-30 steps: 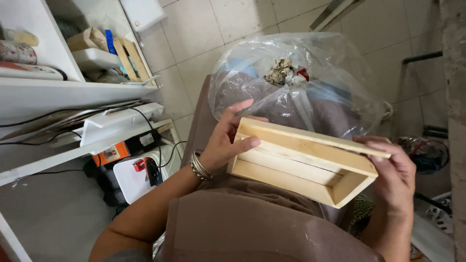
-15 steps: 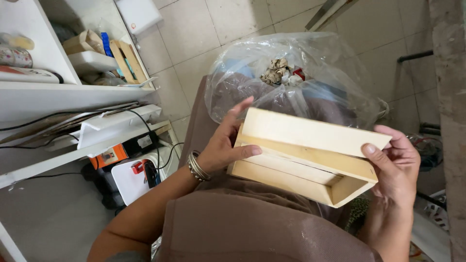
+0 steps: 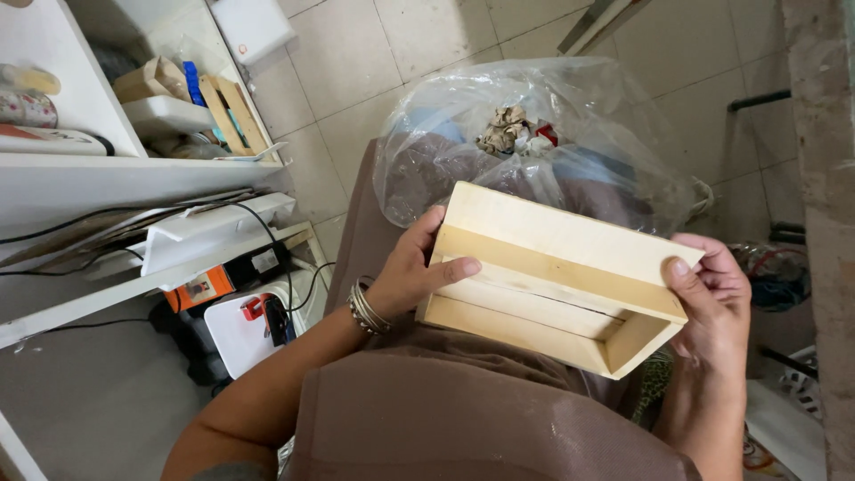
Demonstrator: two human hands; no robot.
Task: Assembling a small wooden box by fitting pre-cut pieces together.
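Observation:
I hold a shallow, pale wooden box [image 3: 552, 267] over my lap, its open side tilted toward me. My left hand [image 3: 411, 272] grips its left end, thumb resting inside on the box's inner floor; several metal bangles sit on that wrist. My right hand [image 3: 708, 307] clasps the right end, thumb over the top corner. Just beyond the box a large clear plastic bag [image 3: 534, 134] rests on my knees, with crumpled paper scraps [image 3: 512, 132] inside.
White shelves [image 3: 107, 174] at the left carry small wooden pieces, a white tray and cables. Below them stand an orange device [image 3: 200, 287] and a white box with a red-and-black tool [image 3: 258, 316]. Pale floor tiles lie beyond. A rough wall edge [image 3: 824, 178] runs down the right.
The box has tipped so its far side panel shows more broadly. My right thumb has moved onto the top right corner. My left hand keeps its grip.

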